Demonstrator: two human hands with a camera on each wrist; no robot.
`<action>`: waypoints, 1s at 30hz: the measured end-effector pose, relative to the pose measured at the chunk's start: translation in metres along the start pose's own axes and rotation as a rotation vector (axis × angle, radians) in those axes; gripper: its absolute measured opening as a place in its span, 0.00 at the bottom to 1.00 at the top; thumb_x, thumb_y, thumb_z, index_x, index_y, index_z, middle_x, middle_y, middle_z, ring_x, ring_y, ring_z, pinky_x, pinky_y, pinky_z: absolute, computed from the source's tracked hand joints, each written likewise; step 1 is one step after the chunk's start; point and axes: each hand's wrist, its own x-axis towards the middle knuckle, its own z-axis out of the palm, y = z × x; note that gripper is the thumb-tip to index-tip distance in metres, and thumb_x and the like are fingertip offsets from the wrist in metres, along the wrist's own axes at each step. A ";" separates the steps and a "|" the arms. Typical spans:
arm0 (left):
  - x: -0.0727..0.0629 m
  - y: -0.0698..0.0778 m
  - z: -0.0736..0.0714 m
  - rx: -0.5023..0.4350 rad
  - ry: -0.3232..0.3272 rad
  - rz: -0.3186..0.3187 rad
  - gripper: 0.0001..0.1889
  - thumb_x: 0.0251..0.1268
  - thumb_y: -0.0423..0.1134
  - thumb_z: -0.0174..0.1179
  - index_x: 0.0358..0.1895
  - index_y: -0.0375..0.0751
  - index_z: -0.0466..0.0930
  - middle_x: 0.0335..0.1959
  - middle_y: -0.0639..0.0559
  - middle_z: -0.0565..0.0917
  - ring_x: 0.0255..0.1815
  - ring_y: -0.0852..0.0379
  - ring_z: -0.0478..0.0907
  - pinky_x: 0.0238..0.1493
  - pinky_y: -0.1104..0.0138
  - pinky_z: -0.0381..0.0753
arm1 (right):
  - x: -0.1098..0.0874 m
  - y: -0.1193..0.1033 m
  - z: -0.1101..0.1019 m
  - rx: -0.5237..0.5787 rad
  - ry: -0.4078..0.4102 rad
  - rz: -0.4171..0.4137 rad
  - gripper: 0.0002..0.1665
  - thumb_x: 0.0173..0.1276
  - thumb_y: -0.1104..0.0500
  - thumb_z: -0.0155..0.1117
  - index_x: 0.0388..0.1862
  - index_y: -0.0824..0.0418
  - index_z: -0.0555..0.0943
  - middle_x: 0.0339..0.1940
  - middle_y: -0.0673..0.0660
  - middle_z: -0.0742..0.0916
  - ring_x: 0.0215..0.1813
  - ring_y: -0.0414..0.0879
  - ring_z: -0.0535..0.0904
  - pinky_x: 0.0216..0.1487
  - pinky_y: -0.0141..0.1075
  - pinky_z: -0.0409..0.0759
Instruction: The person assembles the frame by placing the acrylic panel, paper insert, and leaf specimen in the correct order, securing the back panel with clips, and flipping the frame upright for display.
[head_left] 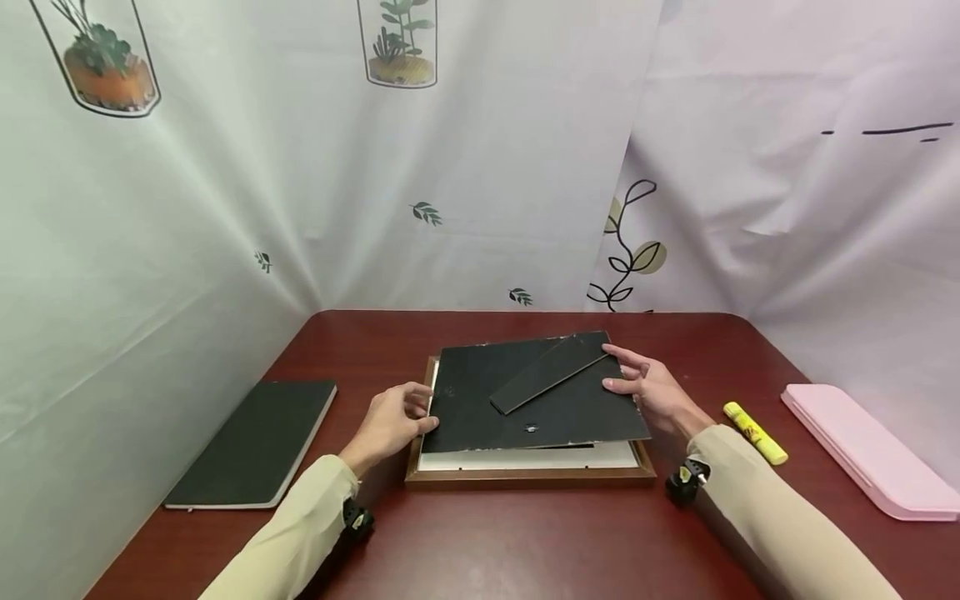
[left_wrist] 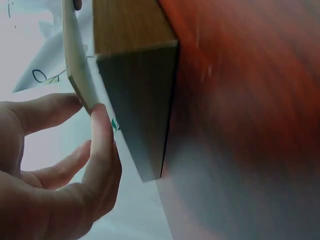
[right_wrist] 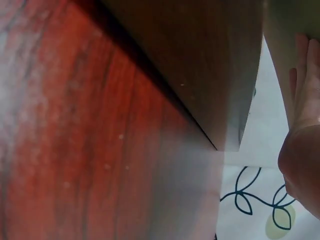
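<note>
Backing board (head_left: pixel 570 417) between my two hands, long axis left-right, skewed over wooden frame (head_left: pixel 529 478), apart from it at left edge; near rail shows uncovered on my side; left hand (head_left: pixel 392 421) pinches board's left edge, right hand (head_left: pixel 652 390) grips right edge, that side looking higher; neither hand clearly nearer
</note>
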 end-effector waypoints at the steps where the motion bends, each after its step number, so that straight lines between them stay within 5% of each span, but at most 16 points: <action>1: 0.000 -0.002 -0.001 0.012 0.009 0.011 0.20 0.53 0.31 0.72 0.52 0.37 0.83 0.41 0.44 0.86 0.40 0.55 0.83 0.39 0.66 0.80 | 0.000 0.001 0.000 0.005 0.006 0.002 0.49 0.69 0.64 0.67 0.83 0.53 0.53 0.64 0.50 0.81 0.46 0.42 0.90 0.46 0.39 0.87; 7: 0.000 -0.012 -0.007 0.053 -0.025 0.025 0.18 0.52 0.31 0.73 0.48 0.35 0.83 0.40 0.45 0.86 0.39 0.55 0.82 0.42 0.65 0.78 | -0.001 0.007 -0.003 -0.012 -0.021 0.004 0.49 0.70 0.65 0.66 0.83 0.55 0.52 0.57 0.44 0.85 0.44 0.42 0.90 0.43 0.38 0.87; 16: 0.005 -0.011 -0.017 0.172 -0.216 0.013 0.28 0.49 0.36 0.77 0.57 0.38 0.79 0.38 0.47 0.85 0.40 0.55 0.80 0.47 0.56 0.79 | 0.002 0.006 0.002 -0.036 -0.030 -0.005 0.48 0.69 0.64 0.67 0.82 0.55 0.55 0.57 0.43 0.85 0.42 0.40 0.90 0.39 0.33 0.85; 24: 0.005 -0.010 -0.018 0.179 -0.222 -0.025 0.29 0.47 0.35 0.77 0.56 0.38 0.79 0.40 0.47 0.84 0.41 0.54 0.80 0.47 0.56 0.80 | 0.009 0.006 0.008 -0.092 -0.014 0.001 0.47 0.69 0.64 0.65 0.82 0.56 0.54 0.81 0.68 0.60 0.40 0.33 0.86 0.35 0.27 0.79; 30: 0.003 -0.008 -0.018 0.181 -0.236 -0.023 0.30 0.48 0.35 0.77 0.57 0.37 0.78 0.43 0.45 0.84 0.42 0.53 0.80 0.48 0.55 0.81 | 0.007 0.003 0.009 -0.054 -0.014 0.035 0.48 0.70 0.63 0.66 0.83 0.50 0.53 0.80 0.67 0.63 0.44 0.39 0.89 0.43 0.34 0.86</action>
